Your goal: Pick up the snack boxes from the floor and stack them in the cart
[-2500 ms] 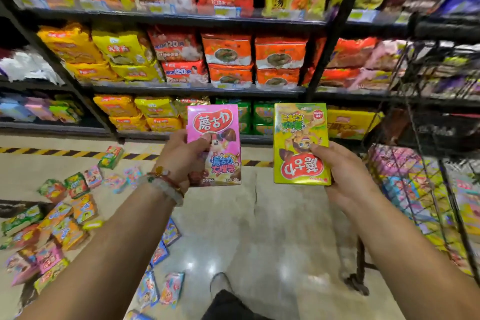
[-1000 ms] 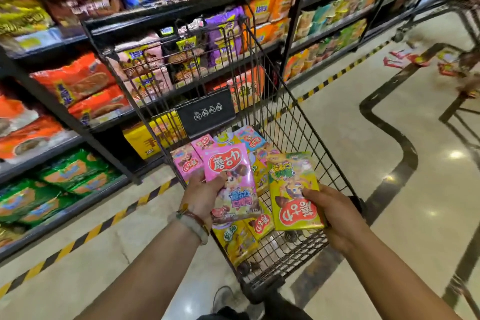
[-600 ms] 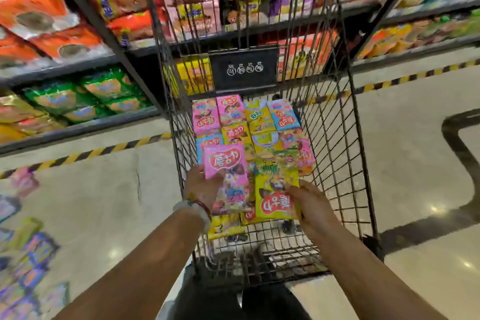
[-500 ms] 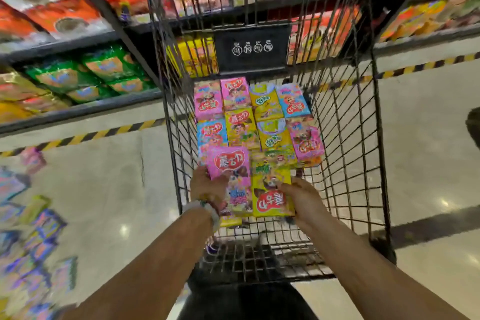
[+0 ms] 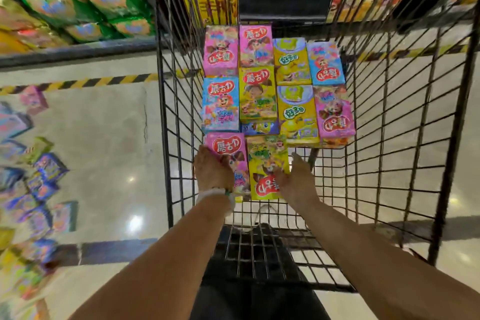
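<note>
Seen from the head camera, both hands reached into the wire cart (image 5: 405, 122): the left hand (image 5: 213, 170) grasped a pink snack box (image 5: 235, 150) at its left edge, while the right hand (image 5: 296, 179) lay released, fingers straight, against a yellow-green snack box (image 5: 267, 161) just beside it. Both boxes lay flat on the cart floor, nearest in the rows of stacked boxes (image 5: 275, 83). More boxes (image 5: 33, 163) littered the floor (image 5: 109, 132) at left, below stocked shelves (image 5: 78, 8).

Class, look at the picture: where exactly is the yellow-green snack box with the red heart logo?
In the head view the yellow-green snack box lies in the black wire cart, nearest row, right of the pink snack box, against the right hand.
</note>
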